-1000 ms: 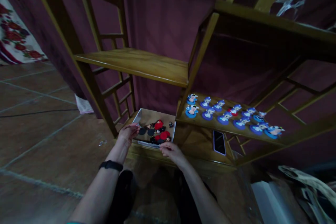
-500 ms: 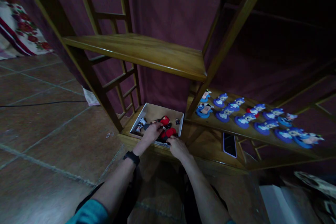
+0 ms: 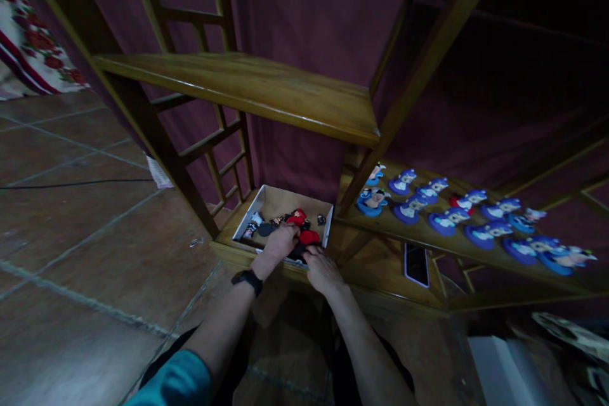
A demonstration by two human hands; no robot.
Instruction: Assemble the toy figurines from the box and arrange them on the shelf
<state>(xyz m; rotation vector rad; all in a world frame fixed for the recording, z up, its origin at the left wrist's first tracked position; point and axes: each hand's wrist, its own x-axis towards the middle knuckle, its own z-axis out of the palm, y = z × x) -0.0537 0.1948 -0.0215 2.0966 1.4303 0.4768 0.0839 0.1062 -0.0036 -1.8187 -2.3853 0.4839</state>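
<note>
A shallow white cardboard box [image 3: 301, 193] sits on the low wooden shelf, with several small figurines lying in it. My left hand [image 3: 281, 242] reaches over its front edge, fingers bent down among the figurines; what they pinch is hidden. My right hand [image 3: 324, 269] is at the front right corner, its fingers closed at the dark part of a red and black figurine [image 3: 309, 237]. Behind the hands lies another red figurine [image 3: 297, 216]. A dark round base [image 3: 265, 229] and a black and white figurine [image 3: 253, 224] are at the box's left.
Several blue and purple figurines on round bases [image 3: 448, 219] stand on the raised shelf to the right. Below them lies a phone [image 3: 416, 264]. A wooden shelf board [image 3: 238, 85] overhangs the box, and slanting posts [image 3: 404, 98] flank it. A white box [image 3: 497, 368] is at lower right.
My left hand has moved slightly right and down, uncovering the dark round base. The red and black figurine near my right hand has shifted a little. The camera view has moved slightly.
</note>
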